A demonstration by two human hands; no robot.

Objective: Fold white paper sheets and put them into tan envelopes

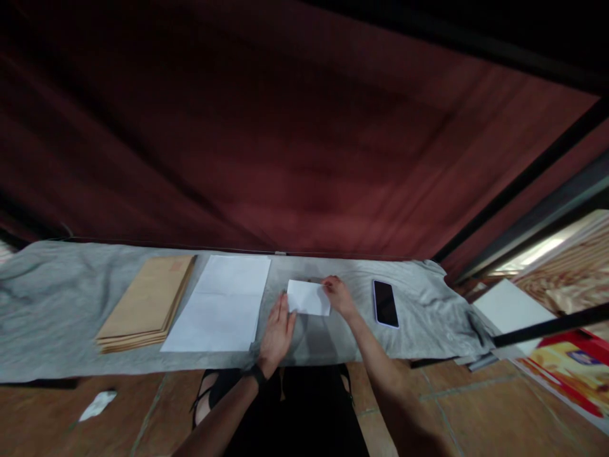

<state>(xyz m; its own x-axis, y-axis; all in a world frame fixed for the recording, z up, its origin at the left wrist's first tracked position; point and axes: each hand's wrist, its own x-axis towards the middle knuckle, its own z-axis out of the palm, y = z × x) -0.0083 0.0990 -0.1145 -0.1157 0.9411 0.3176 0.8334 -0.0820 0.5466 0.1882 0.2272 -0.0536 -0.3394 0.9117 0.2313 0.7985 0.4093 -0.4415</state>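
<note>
A small white sheet of folded paper [308,298] lies on the grey cloth between my hands. My left hand [277,333] rests with its fingers stretched out along the paper's left edge. At the upper right corner of the paper, my right hand [337,293] has its fingers curled together on the edge. Left of my hands is a stack of larger white paper sheets [219,304], with a crease across the top one. Farther left lies a pile of brown envelopes [147,298].
A phone [386,303] in a pale purple case lies right of my right hand. Grey cloth [61,304] covers the narrow table. A red curtain [285,158] hangs behind it. Black frame bars and a red and yellow box [568,368] stand at the right. White scrap [98,405] lies on the floor.
</note>
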